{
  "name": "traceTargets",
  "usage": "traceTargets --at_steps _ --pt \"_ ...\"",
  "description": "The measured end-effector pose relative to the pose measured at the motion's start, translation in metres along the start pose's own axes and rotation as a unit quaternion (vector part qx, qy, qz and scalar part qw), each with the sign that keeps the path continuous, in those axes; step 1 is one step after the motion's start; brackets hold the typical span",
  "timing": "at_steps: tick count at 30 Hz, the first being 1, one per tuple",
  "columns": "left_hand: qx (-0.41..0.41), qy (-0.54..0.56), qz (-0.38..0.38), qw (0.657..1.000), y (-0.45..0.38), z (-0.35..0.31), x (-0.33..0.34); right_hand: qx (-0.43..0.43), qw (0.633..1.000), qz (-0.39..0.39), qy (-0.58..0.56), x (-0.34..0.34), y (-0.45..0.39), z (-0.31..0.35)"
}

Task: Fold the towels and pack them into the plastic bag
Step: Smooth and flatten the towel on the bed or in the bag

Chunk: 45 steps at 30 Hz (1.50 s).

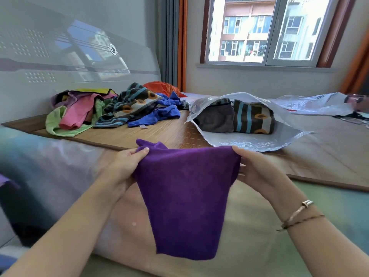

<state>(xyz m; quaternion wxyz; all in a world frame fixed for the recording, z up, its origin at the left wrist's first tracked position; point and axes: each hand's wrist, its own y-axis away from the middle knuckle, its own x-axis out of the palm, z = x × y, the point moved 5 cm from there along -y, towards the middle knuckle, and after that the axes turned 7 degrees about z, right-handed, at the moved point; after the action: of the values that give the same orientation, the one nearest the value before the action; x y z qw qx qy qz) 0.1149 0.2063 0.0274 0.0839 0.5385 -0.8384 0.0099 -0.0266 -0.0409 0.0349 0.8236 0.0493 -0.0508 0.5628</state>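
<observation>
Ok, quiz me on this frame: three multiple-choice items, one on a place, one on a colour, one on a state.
1. Where is the folded striped towel?
A. In the plastic bag
B. On the windowsill
C. On the floor

2. What colour is the held towel?
A. Green
B. Purple
C. Orange

3. How is it held?
A. Left hand only
B. Lying loose
C. By both hands, right hand too

Answers: 1 A, it lies inside the bag's open mouth. 2 B, plainly purple. 3 C, each hand pinches an upper corner.
</observation>
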Motion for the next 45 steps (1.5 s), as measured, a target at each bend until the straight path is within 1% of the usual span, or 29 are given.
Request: traceTargets --at_steps 3,6,8,10,12,13,16,19,21,22,25,27,30,33,36,38,40,42,43,45 --pt "0.002 0.073 -0.033 0.997 0.004 -0.038 -0.016 -0.044 0.996 -0.018 -0.081 0.01 0.004 0.023" --pt "0.008 0.111 0.018 0.994 0.009 -0.081 -0.023 -0.097 0.983 -0.004 -0.155 0.02 0.005 0.053" --pt "0.03 0.111 0.053 0.992 0.018 -0.11 -0.025 -0.134 0.979 0.012 -0.152 0.024 0.007 0.079" --pt "0.077 0.091 0.078 0.99 0.03 -0.136 -0.025 -0.18 0.975 0.03 -0.129 0.028 0.01 0.107" --pt "0.127 0.071 0.088 0.985 0.043 -0.157 -0.024 -0.214 0.972 0.027 -0.092 0.031 0.014 0.131" --pt "0.149 0.062 0.077 0.984 0.047 -0.164 -0.026 -0.227 0.971 0.018 -0.071 0.033 0.017 0.142" --pt "0.214 0.032 -0.024 0.976 0.058 -0.181 -0.037 -0.261 0.965 -0.027 0.006 0.034 0.032 0.166" --pt "0.272 -0.022 -0.103 0.957 0.07 -0.191 -0.053 -0.294 0.948 -0.074 0.099 0.035 0.05 0.181" --pt "0.297 -0.088 -0.128 0.942 0.073 -0.196 -0.064 -0.307 0.937 -0.091 0.138 0.038 0.055 0.184" --pt "0.301 -0.11 -0.119 0.94 0.073 -0.197 -0.067 -0.31 0.934 -0.098 0.151 0.04 0.055 0.184" --pt "0.292 -0.136 -0.071 0.944 0.066 -0.195 -0.071 -0.3 0.93 -0.119 0.178 0.047 0.049 0.182" --pt "0.28 -0.138 -0.057 0.948 0.061 -0.192 -0.076 -0.279 0.938 -0.114 0.171 0.05 0.04 0.179" --pt "0.265 -0.161 -0.049 0.949 0.049 -0.19 -0.088 -0.234 0.951 -0.113 0.17 0.056 0.025 0.171" --pt "0.238 -0.234 -0.057 0.941 0.032 -0.185 -0.099 -0.188 0.961 -0.113 0.169 0.063 0.001 0.161" --pt "0.204 -0.325 -0.102 0.918 0.009 -0.182 -0.115 -0.142 0.973 -0.091 0.16 0.076 -0.028 0.152" --pt "0.198 -0.392 -0.141 0.888 -0.009 -0.187 -0.126 -0.123 0.973 -0.078 0.18 0.085 -0.053 0.152" --pt "0.206 -0.458 -0.163 0.849 -0.027 -0.194 -0.132 -0.108 0.966 -0.068 0.224 0.095 -0.079 0.155" --pt "0.214 -0.502 -0.179 0.819 -0.045 -0.204 -0.136 -0.088 0.96 -0.064 0.258 0.104 -0.107 0.159" --pt "0.215 -0.502 -0.184 0.817 -0.055 -0.208 -0.139 -0.076 0.963 -0.059 0.251 0.109 -0.121 0.162" --pt "0.214 -0.454 -0.195 0.843 -0.074 -0.218 -0.145 -0.061 0.977 -0.046 0.199 0.12 -0.148 0.168"
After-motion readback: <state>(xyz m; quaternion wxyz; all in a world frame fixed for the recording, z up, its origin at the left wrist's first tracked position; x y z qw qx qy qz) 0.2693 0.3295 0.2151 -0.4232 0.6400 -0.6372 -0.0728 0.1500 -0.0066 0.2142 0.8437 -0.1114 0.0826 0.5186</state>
